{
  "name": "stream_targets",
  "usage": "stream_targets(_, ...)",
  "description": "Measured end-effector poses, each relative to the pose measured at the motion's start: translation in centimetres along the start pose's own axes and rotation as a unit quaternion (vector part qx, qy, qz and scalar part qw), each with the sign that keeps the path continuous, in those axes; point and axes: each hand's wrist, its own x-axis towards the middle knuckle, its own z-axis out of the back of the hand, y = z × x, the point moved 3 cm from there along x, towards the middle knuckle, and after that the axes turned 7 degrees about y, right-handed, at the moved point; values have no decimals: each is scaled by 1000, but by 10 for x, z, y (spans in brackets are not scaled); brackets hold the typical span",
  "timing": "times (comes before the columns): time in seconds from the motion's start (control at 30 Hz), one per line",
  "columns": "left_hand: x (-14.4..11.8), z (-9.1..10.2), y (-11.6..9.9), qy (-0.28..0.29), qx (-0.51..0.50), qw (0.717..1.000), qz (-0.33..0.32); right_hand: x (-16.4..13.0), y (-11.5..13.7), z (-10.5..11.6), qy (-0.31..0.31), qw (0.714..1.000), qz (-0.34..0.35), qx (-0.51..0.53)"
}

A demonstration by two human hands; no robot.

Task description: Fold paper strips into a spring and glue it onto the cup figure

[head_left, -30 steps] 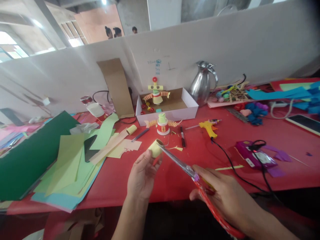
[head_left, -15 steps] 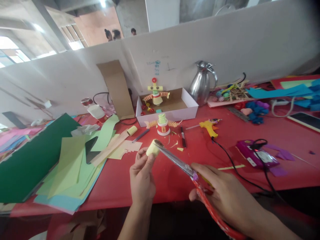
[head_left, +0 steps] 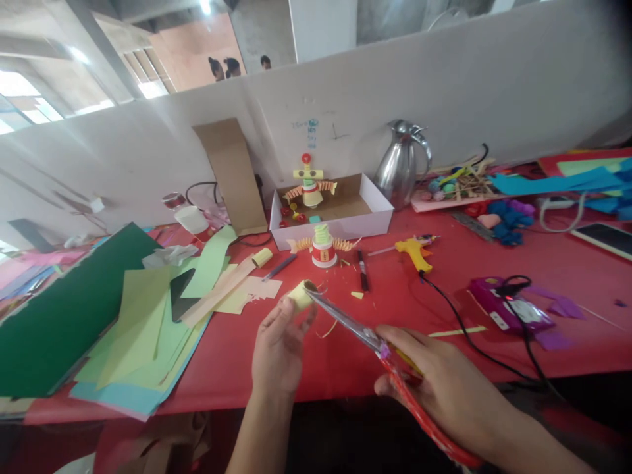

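Observation:
My left hand (head_left: 280,342) is closed around a short pale-yellow paper tube (head_left: 299,296), its open end turned toward the right. In my right hand (head_left: 429,375) are scissors (head_left: 345,320) with red-wrapped handles; the blade tips meet the rim of the tube. A thin curled paper sliver (head_left: 327,329) is just below the blades. Beyond my hands stands a paper-cup figure (head_left: 324,247) with pleated arms and a coiled green neck. A finished-looking figure (head_left: 310,184) with a yellow tube head and red ball on top is in the white box (head_left: 336,227).
Coloured paper sheets (head_left: 133,329) and a green board (head_left: 74,309) cover the left. A yellow glue gun (head_left: 415,253), its black cord and a purple power box (head_left: 508,309) lie to the right. A metal jug (head_left: 397,161) and a black marker (head_left: 363,271) stand or lie farther back.
The tube has tilted flatter and moved slightly left and down, with my left fingers shifted on it. A thin sliver now shows below the blades. The scissors have barely moved.

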Motion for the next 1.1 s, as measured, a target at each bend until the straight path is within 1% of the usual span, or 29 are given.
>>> stream_targets(0.07,-1,-1,2,-21,0,1000,2,0,1,-2,-18,999,-1,-38)
stream_targets(0.13,-3,-3,5,-38,10,999,-31,0,2,-5,-32,998,-6,-55)
stream_targets(0.2,-5,-4,9,-41,14,997,-65,0,3,-7,-31,998,-12,-46)
stream_targets(0.3,-7,-2,13,-48,19,994,-98,0,3,-10,-5,1000,-18,1)
stream_targets(0.4,-7,0,15,-46,42,993,-104,-1,3,-9,12,999,-19,37)
stream_targets(0.53,-6,3,14,-38,64,991,-111,-1,1,-9,23,998,-14,54)
stream_targets(0.7,-6,4,15,-49,48,991,-113,-2,2,-12,34,996,14,78)
stream_targets(0.8,-4,4,16,-37,45,992,-116,-2,1,-13,24,999,12,45)
stream_targets(0.97,-4,7,17,-38,30,991,-121,-1,-4,-11,-42,995,16,-86)
stream_targets(1.1,-7,4,20,-32,59,990,-126,1,-5,-14,-57,991,12,-120)
